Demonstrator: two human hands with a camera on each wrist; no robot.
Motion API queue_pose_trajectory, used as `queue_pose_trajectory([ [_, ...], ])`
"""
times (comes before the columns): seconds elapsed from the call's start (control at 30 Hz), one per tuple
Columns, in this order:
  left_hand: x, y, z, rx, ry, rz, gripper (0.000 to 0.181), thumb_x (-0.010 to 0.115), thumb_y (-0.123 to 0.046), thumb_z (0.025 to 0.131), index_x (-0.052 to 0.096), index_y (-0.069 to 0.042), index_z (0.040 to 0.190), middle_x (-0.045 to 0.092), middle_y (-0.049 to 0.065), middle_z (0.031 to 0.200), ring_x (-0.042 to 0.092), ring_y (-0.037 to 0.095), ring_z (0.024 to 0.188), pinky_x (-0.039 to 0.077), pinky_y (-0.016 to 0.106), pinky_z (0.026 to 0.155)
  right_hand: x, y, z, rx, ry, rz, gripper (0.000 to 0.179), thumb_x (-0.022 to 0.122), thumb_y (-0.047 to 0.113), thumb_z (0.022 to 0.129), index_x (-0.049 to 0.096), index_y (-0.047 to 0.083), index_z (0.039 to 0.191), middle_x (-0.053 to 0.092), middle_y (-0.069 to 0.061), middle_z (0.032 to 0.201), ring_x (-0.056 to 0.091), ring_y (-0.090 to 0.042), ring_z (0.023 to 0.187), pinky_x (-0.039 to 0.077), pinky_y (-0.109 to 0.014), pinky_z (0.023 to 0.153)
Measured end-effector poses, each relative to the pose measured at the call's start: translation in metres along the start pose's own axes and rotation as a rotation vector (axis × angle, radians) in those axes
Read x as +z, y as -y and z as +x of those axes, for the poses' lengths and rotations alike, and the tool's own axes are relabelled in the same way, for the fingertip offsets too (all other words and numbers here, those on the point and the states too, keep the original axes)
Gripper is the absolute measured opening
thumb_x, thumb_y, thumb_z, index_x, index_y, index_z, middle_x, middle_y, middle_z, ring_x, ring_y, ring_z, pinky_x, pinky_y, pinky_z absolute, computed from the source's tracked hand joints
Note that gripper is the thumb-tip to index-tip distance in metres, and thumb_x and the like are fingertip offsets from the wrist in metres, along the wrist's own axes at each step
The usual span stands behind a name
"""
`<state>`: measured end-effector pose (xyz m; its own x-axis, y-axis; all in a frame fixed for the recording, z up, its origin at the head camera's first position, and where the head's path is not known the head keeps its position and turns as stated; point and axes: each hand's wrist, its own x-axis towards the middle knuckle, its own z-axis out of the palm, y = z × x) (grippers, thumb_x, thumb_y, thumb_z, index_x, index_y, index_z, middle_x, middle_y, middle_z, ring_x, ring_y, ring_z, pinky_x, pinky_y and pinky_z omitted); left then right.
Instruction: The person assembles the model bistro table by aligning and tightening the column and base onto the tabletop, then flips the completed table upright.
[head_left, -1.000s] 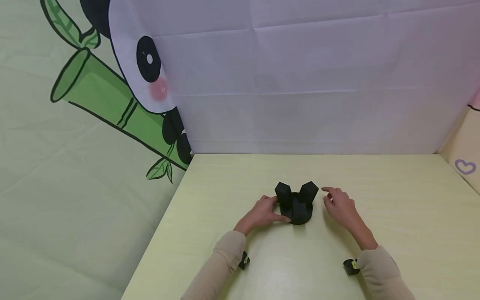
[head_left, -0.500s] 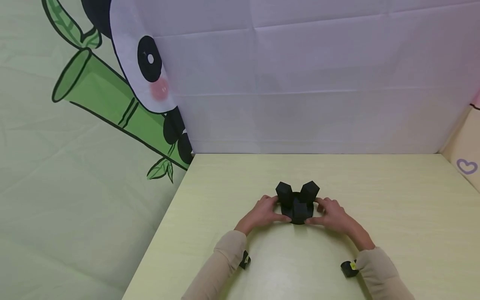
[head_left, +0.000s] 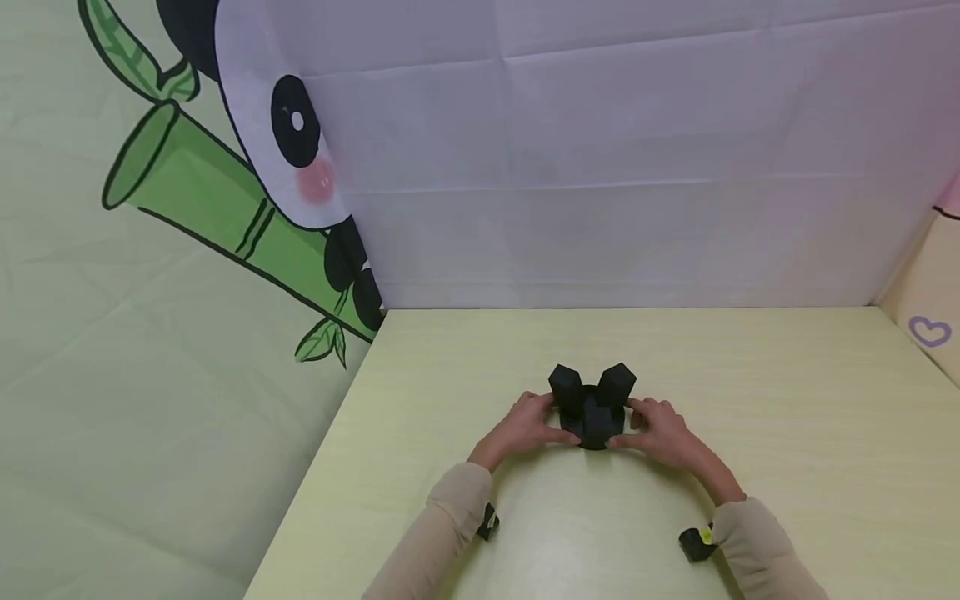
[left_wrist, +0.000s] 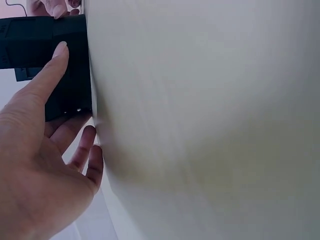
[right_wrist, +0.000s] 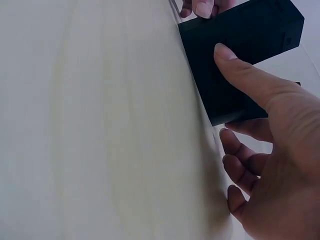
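Observation:
A black object (head_left: pixel 593 408) with a rounded base and several angular blocks rising from it stands on the table, two of the blocks spreading apart at the back. My left hand (head_left: pixel 525 427) grips its left side, thumb at the front and fingers behind. On the other side my right hand (head_left: pixel 663 433) grips it the same way. In the left wrist view, the left thumb (left_wrist: pixel 50 70) presses on the black side wall. The right wrist view has the right thumb (right_wrist: pixel 240 70) on the wall, with the lower fingers curled near the tabletop.
The pale wooden table (head_left: pixel 450 358) ends at a white cloth backdrop (head_left: pixel 637 167). A green cloth with a panda and bamboo print (head_left: pixel 217 200) hangs along the left. Small black wrist devices (head_left: pixel 697 543) sit under the beige sleeves (head_left: pixel 765 542).
One second ago my right hand was raised, apart from the black object's right side; it has come down and in to grip it. My left hand and the object stay put.

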<state>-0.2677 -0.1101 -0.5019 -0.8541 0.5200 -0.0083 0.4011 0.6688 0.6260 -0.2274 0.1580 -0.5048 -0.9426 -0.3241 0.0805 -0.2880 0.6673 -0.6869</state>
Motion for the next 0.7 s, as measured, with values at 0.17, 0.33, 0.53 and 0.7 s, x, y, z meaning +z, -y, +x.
queue_pose_trajectory([
  [0.17,-0.001,0.000,0.002,0.034,0.019,-0.134,0.062,0.090,-0.032,0.084,0.067,-0.011,0.137,0.067,0.001,0.134,0.055,0.016,0.127,0.042,0.032,0.106,-0.002,-0.004,0.001,-0.048,0.010,0.126,0.052,0.087,0.027,0.085,0.064,-0.007,0.117,0.056,0.001,0.077,0.050,-0.018,0.074,0.040,-0.033,0.067],
  [0.33,-0.005,-0.005,0.002,-0.020,0.066,-0.321,0.054,0.085,-0.029,0.088,0.068,-0.010,0.135,0.069,0.000,0.130,0.062,0.015,0.121,0.046,0.033,0.101,-0.008,-0.004,-0.003,-0.061,0.039,0.291,0.039,0.081,0.020,0.092,0.063,-0.006,0.114,0.051,-0.003,0.077,0.046,-0.016,0.070,0.037,-0.028,0.063],
  [0.53,-0.011,-0.010,0.000,-0.108,0.134,-0.536,0.046,0.075,-0.036,0.095,0.070,-0.011,0.134,0.071,-0.001,0.122,0.065,0.017,0.101,0.052,0.037,0.086,-0.013,0.002,-0.008,0.047,0.039,0.320,0.041,0.072,0.031,0.099,0.066,-0.005,0.116,0.061,-0.010,0.094,0.054,-0.023,0.087,0.045,-0.033,0.072],
  [0.7,-0.017,-0.024,-0.004,-0.211,0.171,-0.585,0.060,0.070,-0.049,0.096,0.068,-0.004,0.135,0.072,0.006,0.122,0.070,0.022,0.102,0.053,0.040,0.093,-0.017,0.007,-0.009,0.154,0.002,0.291,0.063,0.063,0.046,0.103,0.063,-0.008,0.134,0.068,-0.018,0.125,0.062,-0.033,0.115,0.049,-0.051,0.095],
])
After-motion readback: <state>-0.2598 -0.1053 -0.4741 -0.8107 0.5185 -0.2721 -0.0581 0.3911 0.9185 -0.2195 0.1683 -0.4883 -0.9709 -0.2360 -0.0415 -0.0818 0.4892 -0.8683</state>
